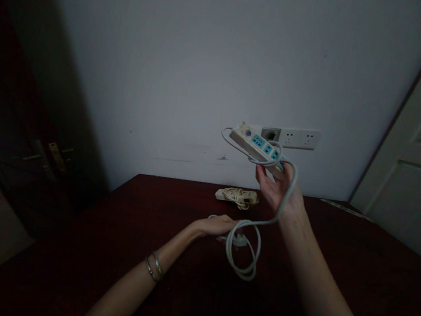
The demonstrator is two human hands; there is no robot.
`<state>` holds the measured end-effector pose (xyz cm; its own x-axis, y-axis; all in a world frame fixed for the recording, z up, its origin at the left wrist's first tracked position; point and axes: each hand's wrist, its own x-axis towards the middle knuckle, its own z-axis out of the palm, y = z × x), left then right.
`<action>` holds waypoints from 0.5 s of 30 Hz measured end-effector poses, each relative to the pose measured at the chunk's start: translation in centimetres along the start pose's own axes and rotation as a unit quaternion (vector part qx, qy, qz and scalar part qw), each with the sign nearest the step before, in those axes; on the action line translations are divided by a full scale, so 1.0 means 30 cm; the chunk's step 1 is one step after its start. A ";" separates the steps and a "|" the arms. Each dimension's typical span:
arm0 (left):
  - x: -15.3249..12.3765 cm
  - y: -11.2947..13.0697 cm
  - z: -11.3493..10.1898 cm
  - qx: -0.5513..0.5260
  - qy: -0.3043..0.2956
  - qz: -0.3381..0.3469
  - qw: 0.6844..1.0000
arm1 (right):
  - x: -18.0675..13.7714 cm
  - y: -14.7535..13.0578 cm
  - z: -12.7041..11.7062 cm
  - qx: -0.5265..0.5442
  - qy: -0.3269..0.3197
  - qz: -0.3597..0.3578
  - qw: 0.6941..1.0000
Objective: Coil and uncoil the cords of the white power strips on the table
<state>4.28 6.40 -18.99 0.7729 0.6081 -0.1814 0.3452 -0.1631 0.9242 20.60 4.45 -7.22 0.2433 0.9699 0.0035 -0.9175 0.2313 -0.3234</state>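
Observation:
My right hand (278, 189) grips the lower end of a white power strip (258, 145) with blue sockets, held up tilted in front of the wall. Part of its pale cord (285, 200) loops round the strip, then runs down past the wrist into loose coils. My left hand (219, 225), lower and to the left, is closed on the cord beside these coils. A white plug (240, 240) shows just right of the left fingers, which are partly hidden. Behind the hands, a second power strip (220, 194) lies on the dark red table (146, 206), wrapped in its own cord.
White wall sockets (299, 139) are set in the wall behind the raised strip, with a grey-framed socket (271, 133) at their left. A dark door (17, 149) with a brass handle stands at left, a pale panelled door (416, 188) at right.

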 end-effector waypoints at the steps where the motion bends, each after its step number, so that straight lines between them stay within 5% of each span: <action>1: 0.000 -0.005 -0.001 -0.018 -0.005 -0.016 1.000 | 0.005 -0.001 -0.004 -0.002 -0.002 -0.002 1.000; 8: 0.018 -0.037 0.006 -0.132 -0.072 -0.069 0.986 | 0.041 0.014 -0.030 -0.013 -0.019 0.002 1.000; 15: -0.020 -0.004 -0.035 -0.205 -0.131 0.018 0.970 | 0.079 0.013 -0.049 -0.002 0.014 -0.015 1.000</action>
<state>3.22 6.86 -18.64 0.9074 0.3816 -0.1761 0.1160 0.1754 0.9776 21.29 6.74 -8.74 0.2786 0.9603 -0.0135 -0.9088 0.2591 -0.3269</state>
